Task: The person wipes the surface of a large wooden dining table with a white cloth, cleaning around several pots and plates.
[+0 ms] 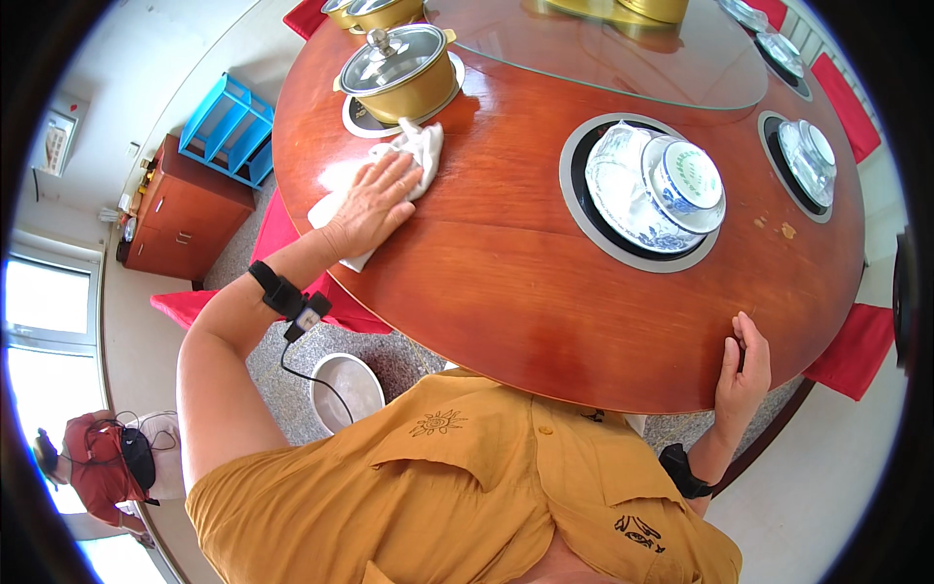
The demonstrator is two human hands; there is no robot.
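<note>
My left hand (373, 206) presses a crumpled white cloth (424, 152) against the glossy reddish-brown round table (506, 321), near its left edge. Its fingers point away from me, and parts of the cloth stick out around the hand. Just beyond it stands a gold pot (413, 95) with a glass lid, on a dark round plate set in the tabletop. At the near right edge of the table, my right hand (743, 375) rests with thumb and fingers apart, holding nothing.
Wrapped blue-and-white dishes (637, 200) sit on a ringed black plate right of centre; another wrapped set (806, 161) lies farther right. A glass turntable (603, 63) covers the far middle. Red chairs (851, 350) surround the table. A pale basin (347, 389) is on the floor. Another person (102, 457) stands far left.
</note>
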